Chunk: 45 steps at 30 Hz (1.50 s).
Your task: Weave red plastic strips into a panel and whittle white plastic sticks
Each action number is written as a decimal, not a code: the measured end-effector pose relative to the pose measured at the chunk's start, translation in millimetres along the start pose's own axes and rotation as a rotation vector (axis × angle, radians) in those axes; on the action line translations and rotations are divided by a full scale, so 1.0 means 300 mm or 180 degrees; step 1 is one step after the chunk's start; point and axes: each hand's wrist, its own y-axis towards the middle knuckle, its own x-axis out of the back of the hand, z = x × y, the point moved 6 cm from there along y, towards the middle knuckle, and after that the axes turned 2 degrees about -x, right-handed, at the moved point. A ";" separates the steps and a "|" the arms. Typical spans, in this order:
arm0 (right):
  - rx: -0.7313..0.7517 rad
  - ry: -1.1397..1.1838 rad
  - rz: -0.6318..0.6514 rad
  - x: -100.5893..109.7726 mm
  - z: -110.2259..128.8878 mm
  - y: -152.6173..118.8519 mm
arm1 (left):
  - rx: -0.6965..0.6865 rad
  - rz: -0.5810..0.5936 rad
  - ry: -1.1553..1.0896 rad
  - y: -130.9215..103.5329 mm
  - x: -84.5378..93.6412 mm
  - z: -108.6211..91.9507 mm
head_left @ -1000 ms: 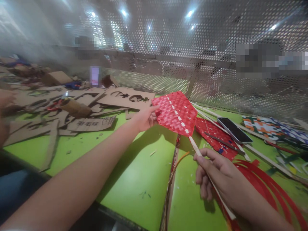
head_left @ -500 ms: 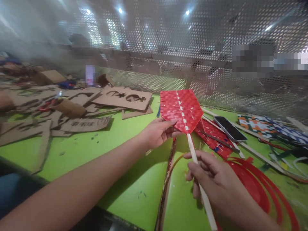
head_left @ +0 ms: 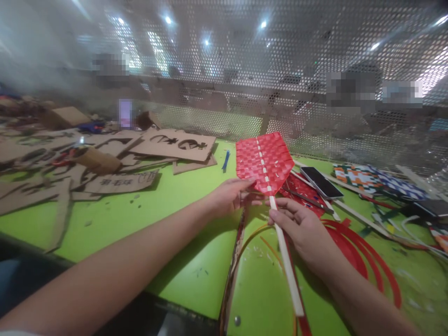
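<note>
A red woven fan (head_left: 250,156), made of interlaced flat strips with a pale strip threaded down its middle, is held up over the green table. My left hand (head_left: 233,193) grips its lower left edge, thumb on top. My right hand (head_left: 297,224) pinches the pale wooden stick (head_left: 287,266) just below the woven part. The stick runs down toward me, with a red strip along its right side. A thin yellow-orange strip (head_left: 250,242) curves on the table beneath the hands.
Cardboard cut-outs (head_left: 175,144) and a cardboard roll (head_left: 98,160) lie at left. A blue strip (head_left: 226,160) lies behind. On the right are a phone (head_left: 321,182), a coil of red strip (head_left: 376,261) and woven pieces (head_left: 357,176). Perforated mesh (head_left: 217,98) stands behind the table.
My right hand has moved up the stick to just under the woven part and closed on it. The left hand keeps its hold. The view has shifted slightly.
</note>
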 end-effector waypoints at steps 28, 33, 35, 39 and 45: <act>0.1243 -0.2453 -0.0193 0.005 0.070 -0.026 | 0.0667 0.0683 0.1293 -0.075 -0.037 0.013; 0.1065 -0.3038 -0.0758 0.177 0.024 0.071 | 0.0760 0.0330 0.1151 -0.060 -0.002 0.009; 0.0911 -0.3311 -0.0806 0.239 -0.004 0.112 | 0.0794 0.0205 0.1078 -0.064 -0.004 0.004; 0.0525 -0.3805 -0.0604 0.310 -0.064 0.184 | 0.0837 0.0071 0.0839 -0.072 -0.022 -0.012; 0.0266 -0.4251 -0.0284 0.323 -0.124 0.286 | 0.0746 0.0105 0.0450 -0.065 -0.028 -0.032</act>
